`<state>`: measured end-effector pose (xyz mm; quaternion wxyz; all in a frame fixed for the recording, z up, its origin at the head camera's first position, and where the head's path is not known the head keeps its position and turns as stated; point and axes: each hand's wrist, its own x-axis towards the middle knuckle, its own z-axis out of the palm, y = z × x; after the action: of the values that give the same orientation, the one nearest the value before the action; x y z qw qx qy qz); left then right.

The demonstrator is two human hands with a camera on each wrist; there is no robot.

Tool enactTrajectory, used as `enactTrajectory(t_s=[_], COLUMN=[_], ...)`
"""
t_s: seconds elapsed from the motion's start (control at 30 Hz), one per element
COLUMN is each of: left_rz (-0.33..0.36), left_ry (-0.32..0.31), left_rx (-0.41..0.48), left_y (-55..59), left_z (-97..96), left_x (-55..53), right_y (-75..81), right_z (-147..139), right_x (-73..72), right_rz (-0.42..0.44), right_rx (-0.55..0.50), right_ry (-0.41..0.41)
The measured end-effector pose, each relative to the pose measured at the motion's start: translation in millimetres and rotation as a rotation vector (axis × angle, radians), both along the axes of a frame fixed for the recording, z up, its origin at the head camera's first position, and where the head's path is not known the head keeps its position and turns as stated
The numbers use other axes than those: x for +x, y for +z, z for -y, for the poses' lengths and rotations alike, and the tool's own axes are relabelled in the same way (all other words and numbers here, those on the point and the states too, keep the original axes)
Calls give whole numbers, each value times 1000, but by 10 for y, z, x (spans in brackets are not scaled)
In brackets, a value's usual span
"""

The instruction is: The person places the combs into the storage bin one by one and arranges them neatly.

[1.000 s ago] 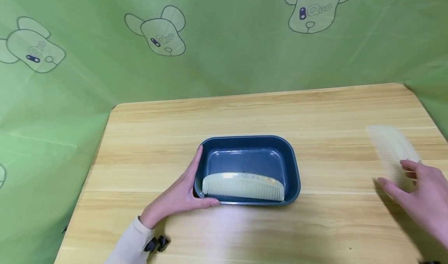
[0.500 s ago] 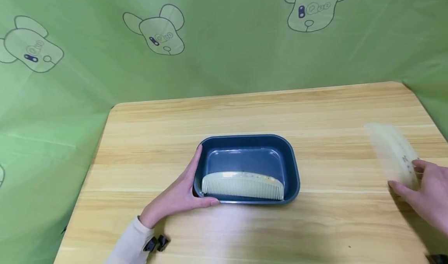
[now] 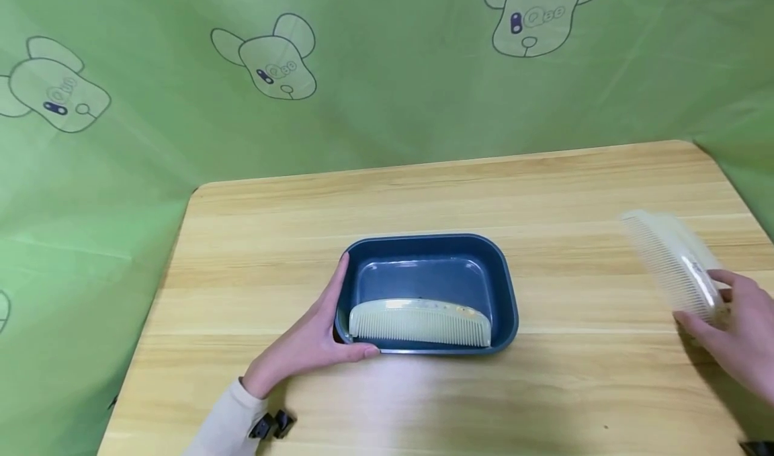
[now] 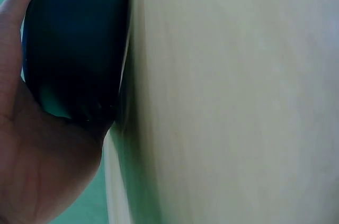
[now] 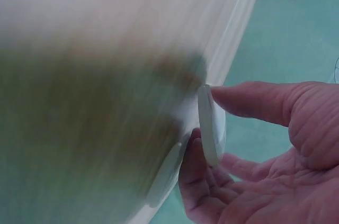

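Note:
A blue tray [image 3: 423,240] stands mid-table with a pale, fine-toothed comb [image 3: 420,324] lying inside along its near wall. My left hand [image 3: 302,338] holds the tray's near left corner, the thumb along the front side and the fingers along the left end. In the left wrist view the dark tray [image 4: 77,38] fills the space between thumb and palm. My right hand [image 3: 734,332] pinches a second pale comb [image 3: 671,261] by its near end, thumb against fingers. The right wrist view shows this comb [image 5: 210,126] edge-on. Another comb [image 5: 167,173] lies on the table close beside those fingers.
The wooden table [image 3: 290,241] reaches back to a green curtain [image 3: 387,73] printed with cartoon heads. Its right edge runs just beyond the right hand. A small black device [image 3: 272,424] sits at the left cuff.
The held comb has shifted a little left and turned, and the other comb's edge shows behind it. My right hand has moved slightly right. The left hand and tray keep their place.

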<state>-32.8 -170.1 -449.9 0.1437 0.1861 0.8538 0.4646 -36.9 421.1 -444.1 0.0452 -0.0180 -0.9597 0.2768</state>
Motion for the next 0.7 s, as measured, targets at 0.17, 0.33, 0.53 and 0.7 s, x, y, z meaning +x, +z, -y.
enactTrajectory(t_s=[0.17, 0.33, 0.53, 0.7], left_rz=[-4, -3, -1, -3], left_ry=[-3, -2, -1, -4], left_rx=[1, 3, 0, -3], left_y=[0, 9, 9, 9], left_z=[-2, -3, -5, -9], left_x=[1, 4, 4, -3], right_y=[-5, -12, -88, -67], right_z=[-1, 18, -64, -72], right_x=[33, 69, 87, 71], right_rz=[19, 8, -18, -14], right_rx=[-16, -129, -414, -525], right_ry=[16, 46, 95, 102])
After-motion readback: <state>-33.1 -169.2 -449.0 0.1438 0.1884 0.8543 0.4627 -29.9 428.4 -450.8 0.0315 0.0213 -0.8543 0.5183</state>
